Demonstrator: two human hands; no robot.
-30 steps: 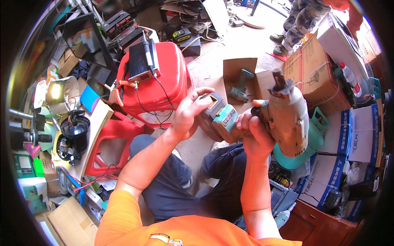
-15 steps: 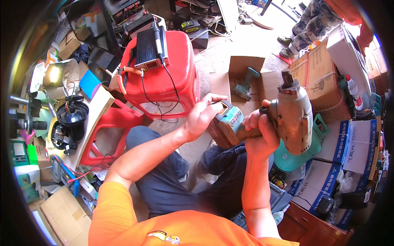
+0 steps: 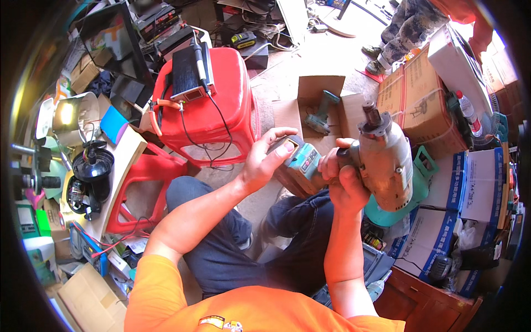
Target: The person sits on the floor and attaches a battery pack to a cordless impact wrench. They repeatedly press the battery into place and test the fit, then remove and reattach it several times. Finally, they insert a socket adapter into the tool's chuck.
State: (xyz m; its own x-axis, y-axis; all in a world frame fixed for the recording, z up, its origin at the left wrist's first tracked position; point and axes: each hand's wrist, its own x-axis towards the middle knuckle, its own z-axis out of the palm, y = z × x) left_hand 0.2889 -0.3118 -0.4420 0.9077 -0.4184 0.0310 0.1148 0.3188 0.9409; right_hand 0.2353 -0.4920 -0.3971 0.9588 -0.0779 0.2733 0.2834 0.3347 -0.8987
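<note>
My right hand [image 3: 348, 185] is wrapped round the grip of a worn cordless impact wrench [image 3: 390, 169]. The wrench has a scuffed grey-brown body, and its drive shaft points away from me. A teal-and-black battery pack [image 3: 303, 159] sits at the foot of the grip, toward the left. My left hand [image 3: 261, 163] is closed on the outer end of that pack, with the thumb on top of it. Beyond my hands, an open cardboard box [image 3: 286, 115] holds a second teal power tool [image 3: 321, 117].
A red stool [image 3: 238, 83] at the left carries a black box-shaped device [image 3: 192, 72] with cables. On my right are a teal container [image 3: 423, 191], stacked blue-and-white boxes [image 3: 431, 238] and a large carton [image 3: 415, 97]. Another person's legs [image 3: 406, 33] show at the far right.
The wrench and both my hands have shifted slightly left in the picture, as has the background. My grip on the wrench and battery pack looks the same.
</note>
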